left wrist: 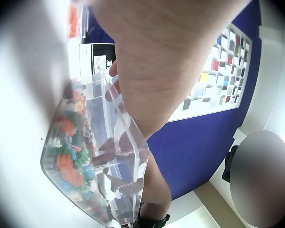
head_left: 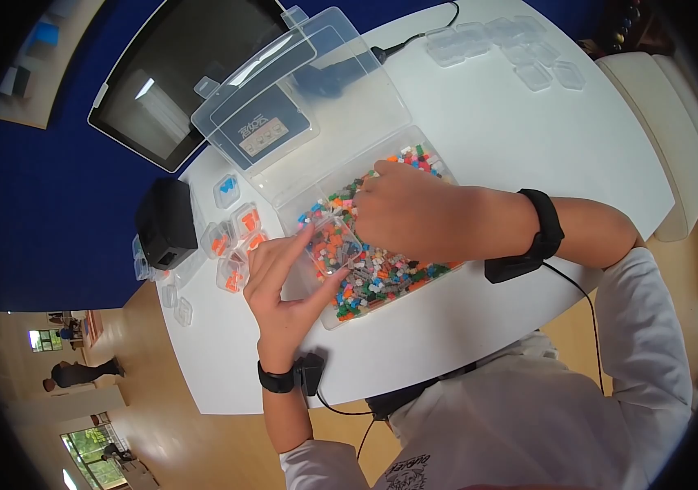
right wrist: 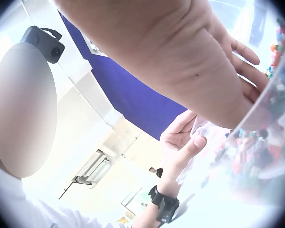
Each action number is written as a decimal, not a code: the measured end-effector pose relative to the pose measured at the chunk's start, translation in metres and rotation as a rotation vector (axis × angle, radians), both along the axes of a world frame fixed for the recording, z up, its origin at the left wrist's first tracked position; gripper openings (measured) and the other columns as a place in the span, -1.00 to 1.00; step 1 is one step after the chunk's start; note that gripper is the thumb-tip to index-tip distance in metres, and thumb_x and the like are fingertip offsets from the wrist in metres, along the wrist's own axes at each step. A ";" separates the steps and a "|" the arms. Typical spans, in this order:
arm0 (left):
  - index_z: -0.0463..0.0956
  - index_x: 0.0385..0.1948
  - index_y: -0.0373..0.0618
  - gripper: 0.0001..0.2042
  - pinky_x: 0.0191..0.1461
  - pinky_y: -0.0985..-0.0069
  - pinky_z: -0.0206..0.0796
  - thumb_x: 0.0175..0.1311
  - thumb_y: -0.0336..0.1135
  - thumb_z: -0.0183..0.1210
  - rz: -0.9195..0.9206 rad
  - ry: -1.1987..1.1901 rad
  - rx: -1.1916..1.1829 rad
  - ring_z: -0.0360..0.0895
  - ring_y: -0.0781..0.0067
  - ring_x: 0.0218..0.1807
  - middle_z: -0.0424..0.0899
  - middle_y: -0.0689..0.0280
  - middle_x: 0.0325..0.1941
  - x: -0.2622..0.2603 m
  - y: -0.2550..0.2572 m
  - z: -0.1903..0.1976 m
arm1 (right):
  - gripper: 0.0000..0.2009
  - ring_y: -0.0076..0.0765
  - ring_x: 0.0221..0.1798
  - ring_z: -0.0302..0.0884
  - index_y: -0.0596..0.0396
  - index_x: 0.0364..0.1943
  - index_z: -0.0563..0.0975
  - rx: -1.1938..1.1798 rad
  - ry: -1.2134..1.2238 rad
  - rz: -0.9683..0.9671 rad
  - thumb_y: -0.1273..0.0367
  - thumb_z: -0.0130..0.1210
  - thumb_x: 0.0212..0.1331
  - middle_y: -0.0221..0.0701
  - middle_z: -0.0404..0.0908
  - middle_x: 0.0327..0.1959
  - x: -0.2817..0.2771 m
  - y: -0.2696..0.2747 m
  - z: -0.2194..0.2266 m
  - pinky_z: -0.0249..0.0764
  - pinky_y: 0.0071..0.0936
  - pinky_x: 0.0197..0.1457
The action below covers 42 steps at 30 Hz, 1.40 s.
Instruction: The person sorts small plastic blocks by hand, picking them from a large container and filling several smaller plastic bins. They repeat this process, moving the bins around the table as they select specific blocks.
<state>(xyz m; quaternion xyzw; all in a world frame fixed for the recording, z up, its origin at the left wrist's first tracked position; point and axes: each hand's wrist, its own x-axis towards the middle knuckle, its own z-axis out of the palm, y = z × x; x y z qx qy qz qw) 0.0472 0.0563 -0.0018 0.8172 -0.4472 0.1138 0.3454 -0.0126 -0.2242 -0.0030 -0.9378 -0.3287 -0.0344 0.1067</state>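
A clear plastic box (head_left: 326, 325) full of small mixed-colour bricks (head_left: 382, 273) lies on the white table with its lid (head_left: 341, 98) raised. The left hand (head_left: 284, 282) holds a small clear container (head_left: 335, 245) with orange bricks in it between thumb and fingers, over the box's left part. The right hand (head_left: 406, 208) reaches down into the box among the bricks; in the right wrist view its fingers (right wrist: 249, 71) are bent, and whether they pinch a brick is hidden.
Small clear containers with orange bricks (head_left: 233, 273) and one with blue bricks (head_left: 226, 190) stand left of the box, near a black device (head_left: 166, 223). A monitor (head_left: 177, 73) is behind. More clear containers (head_left: 488, 41) lie at the back right.
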 end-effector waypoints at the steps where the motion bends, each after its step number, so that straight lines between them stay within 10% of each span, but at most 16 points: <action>1: 0.84 0.30 -0.14 -0.30 0.28 0.28 0.53 -0.04 -0.41 0.80 0.003 0.003 0.003 0.73 0.21 0.10 0.92 0.21 0.10 0.000 0.000 0.000 | -0.90 -0.10 0.01 0.76 0.04 -0.34 0.76 -0.022 -0.012 -0.018 0.38 0.48 0.15 -0.31 0.76 -0.26 0.000 0.001 -0.001 0.51 -0.12 0.20; 18: 0.84 0.32 -0.08 -0.30 0.31 0.28 0.52 -0.01 -0.35 0.80 -0.001 0.072 -0.022 0.73 0.22 0.10 0.90 0.22 0.08 0.000 0.000 -0.001 | -0.91 -0.28 -0.16 0.62 0.05 -0.25 0.65 0.176 -0.351 -0.050 0.38 0.34 0.34 -0.42 0.57 -0.29 0.017 -0.001 0.034 0.47 -0.28 0.01; 30: 0.82 0.29 -0.21 -0.33 0.35 0.23 0.53 0.01 -0.42 0.78 0.019 0.059 0.000 0.73 0.20 0.13 0.89 0.16 0.11 -0.001 0.003 0.003 | -0.95 0.05 0.07 0.75 0.13 -0.13 0.68 0.174 -0.010 -0.239 0.53 0.32 0.43 -0.26 0.72 -0.14 0.028 -0.028 0.033 0.64 -0.03 0.19; 35: 0.77 0.34 -0.22 -0.27 0.44 0.23 0.52 -0.03 -0.51 0.75 -0.026 -0.082 -0.232 0.75 0.25 0.16 0.90 0.13 0.29 0.002 0.009 -0.003 | -0.54 0.04 0.18 0.79 0.16 0.23 0.77 0.215 0.130 -0.057 0.66 0.34 0.20 -0.20 0.76 0.01 0.032 -0.024 0.008 0.71 -0.08 0.27; 42: 0.75 0.37 -0.23 -0.28 0.43 0.31 0.51 0.06 -0.41 0.76 0.096 0.148 -0.164 0.75 0.37 0.21 0.89 0.21 0.34 0.004 0.012 -0.010 | -0.67 0.14 0.12 0.82 0.18 0.13 0.79 0.172 0.083 -0.052 0.64 0.26 0.32 -0.13 0.81 0.00 0.032 -0.021 0.003 0.75 -0.03 0.18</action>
